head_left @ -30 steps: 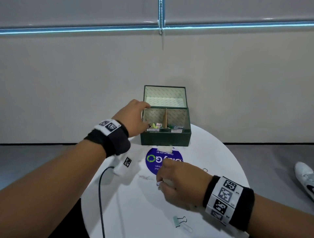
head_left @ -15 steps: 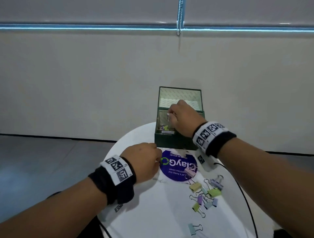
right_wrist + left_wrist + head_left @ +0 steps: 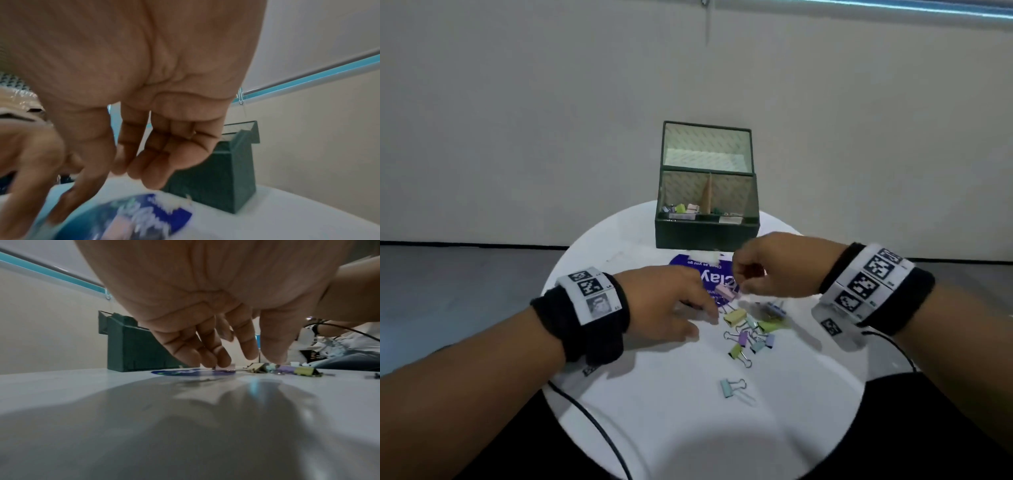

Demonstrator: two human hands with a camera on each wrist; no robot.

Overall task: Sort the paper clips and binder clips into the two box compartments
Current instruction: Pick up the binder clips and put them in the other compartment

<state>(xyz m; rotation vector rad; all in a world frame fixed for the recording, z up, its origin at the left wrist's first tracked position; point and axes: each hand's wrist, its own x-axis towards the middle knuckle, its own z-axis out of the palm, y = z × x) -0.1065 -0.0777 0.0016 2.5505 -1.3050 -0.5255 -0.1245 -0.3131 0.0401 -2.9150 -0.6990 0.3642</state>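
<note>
1. Fingers of the left hand [image 3: 666, 301] reach down with their tips on the white round table [image 3: 688, 428], beside the pink binder clip [image 3: 726, 292]; whether they pinch anything I cannot tell.
2. Right hand [image 3: 774, 265] hovers over that clip, fingers loosely curled, holding nothing visible.
3. Loose binder clips [image 3: 751, 330] cluster at 5 o'clock from the pink one.
4. At 12 o'clock stands the green box [image 3: 707, 233], lid up, with clips in both compartments.
</note>
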